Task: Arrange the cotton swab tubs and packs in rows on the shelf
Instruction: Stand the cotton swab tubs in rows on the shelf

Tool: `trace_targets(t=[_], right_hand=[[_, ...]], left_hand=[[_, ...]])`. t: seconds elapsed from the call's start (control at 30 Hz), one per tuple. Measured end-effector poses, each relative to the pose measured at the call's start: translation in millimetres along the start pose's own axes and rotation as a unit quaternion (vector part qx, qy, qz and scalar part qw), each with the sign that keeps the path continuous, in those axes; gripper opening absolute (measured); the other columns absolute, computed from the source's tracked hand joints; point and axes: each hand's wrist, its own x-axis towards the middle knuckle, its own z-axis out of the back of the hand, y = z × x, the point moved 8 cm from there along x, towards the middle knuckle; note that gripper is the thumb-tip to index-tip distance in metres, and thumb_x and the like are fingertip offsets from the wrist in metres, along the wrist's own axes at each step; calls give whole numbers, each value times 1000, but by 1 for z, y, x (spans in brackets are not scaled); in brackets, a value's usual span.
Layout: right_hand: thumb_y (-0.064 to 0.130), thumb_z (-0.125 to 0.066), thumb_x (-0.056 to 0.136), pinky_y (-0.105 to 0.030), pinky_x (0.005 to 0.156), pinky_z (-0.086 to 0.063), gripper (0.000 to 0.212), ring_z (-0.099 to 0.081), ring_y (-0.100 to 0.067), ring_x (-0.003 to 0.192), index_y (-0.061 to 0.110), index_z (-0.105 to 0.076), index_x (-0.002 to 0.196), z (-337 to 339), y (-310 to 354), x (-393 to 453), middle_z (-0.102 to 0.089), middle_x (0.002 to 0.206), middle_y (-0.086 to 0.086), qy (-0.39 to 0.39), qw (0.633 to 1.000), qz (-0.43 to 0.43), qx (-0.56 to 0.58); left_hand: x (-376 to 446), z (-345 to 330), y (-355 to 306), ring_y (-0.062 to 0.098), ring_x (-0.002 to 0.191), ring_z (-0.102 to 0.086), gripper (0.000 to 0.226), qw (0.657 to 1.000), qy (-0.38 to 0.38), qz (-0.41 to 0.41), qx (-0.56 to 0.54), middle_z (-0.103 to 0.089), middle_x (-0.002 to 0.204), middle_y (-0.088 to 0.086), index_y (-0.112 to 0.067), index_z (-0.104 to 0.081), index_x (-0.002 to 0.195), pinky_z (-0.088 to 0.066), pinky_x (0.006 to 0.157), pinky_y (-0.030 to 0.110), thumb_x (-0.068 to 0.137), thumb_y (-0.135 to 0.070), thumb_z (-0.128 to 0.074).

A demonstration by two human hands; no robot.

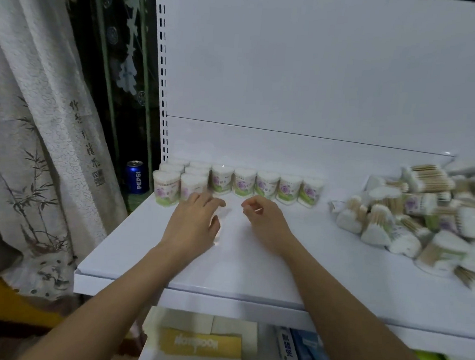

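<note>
Several cotton swab tubs (pixel 266 185) with purple flower labels stand upright in a row at the back left of the white shelf (pixel 252 271). More tubs (pixel 166 186) stand in short columns at the row's left end. A loose pile of tubs and packs (pixel 424 221) lies at the right. My left hand (pixel 197 219) hovers palm down just in front of the tub (pixel 193 185) at the left, fingers spread; a pale blur by the thumb is unclear. My right hand (pixel 264 218) is beside it, fingers curled in, in front of the row's middle.
A blue Pepsi can (pixel 137 177) stands off the shelf's left edge, by a patterned curtain (pixel 37 137). The perforated shelf upright (pixel 164 70) rises at the back left. Boxes and tubes (pixel 205 343) fill the lower shelf.
</note>
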Motion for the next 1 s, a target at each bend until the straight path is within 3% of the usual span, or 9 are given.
trace_targets(t=[0.2,0.33,0.5,0.67,0.77,0.9,1.0], right_hand=[[25,-56,97,-22,57,-51,17,-62,-9,62,13,-67,93,70,2,-37,-71,81,2,-10,999,-20,-23],[26,-54,98,-20,55,-49,21,-63,-9,61,12,-68,90,128,1,-63,-71,80,1,-29,996,-33,-80],[28,-55,98,-12,49,-44,22,-60,-4,57,11,-66,89,206,-23,-95,-70,81,0,-31,982,-64,-176],[29,-55,98,-32,64,-52,23,-64,-15,65,14,-62,82,282,-52,-122,-69,80,-2,-59,967,-90,-231],[27,-55,96,-36,64,-52,23,-65,-24,69,8,-65,86,322,-70,-139,-68,79,-6,-79,958,-111,-251],[26,-56,95,-35,69,-48,18,-61,-21,76,13,-66,85,356,-89,-153,-66,81,-3,-78,950,-114,-278],[25,-55,96,-33,64,-44,19,-58,-19,73,16,-62,81,367,-95,-160,-63,80,-2,-67,955,-97,-273]], left_hand=[[20,-20,-53,8,96,-55,25,979,122,60,-149,-60,102,-16,-36,-62,114,-47,82,29,94,-28,-51],[45,-34,-117,7,91,-60,22,949,166,52,-262,-62,98,-16,-35,-66,108,-50,83,29,91,-26,-54],[64,-45,-210,3,85,-62,21,921,182,6,-345,-65,94,-14,-30,-67,105,-49,70,20,90,-20,-55],[74,-72,-283,3,83,-62,21,899,207,-3,-387,-65,95,-9,-27,-66,104,-46,58,7,88,-16,-60],[81,-91,-315,7,85,-61,26,892,211,12,-399,-62,103,-3,-23,-64,110,-47,65,12,85,-15,-65],[88,-115,-349,8,83,-60,37,898,194,36,-394,-58,106,-4,-19,-60,118,-48,66,15,83,-17,-70],[89,-131,-367,17,94,-61,44,899,199,44,-387,-59,111,0,-19,-57,122,-53,82,31,82,-19,-74]])
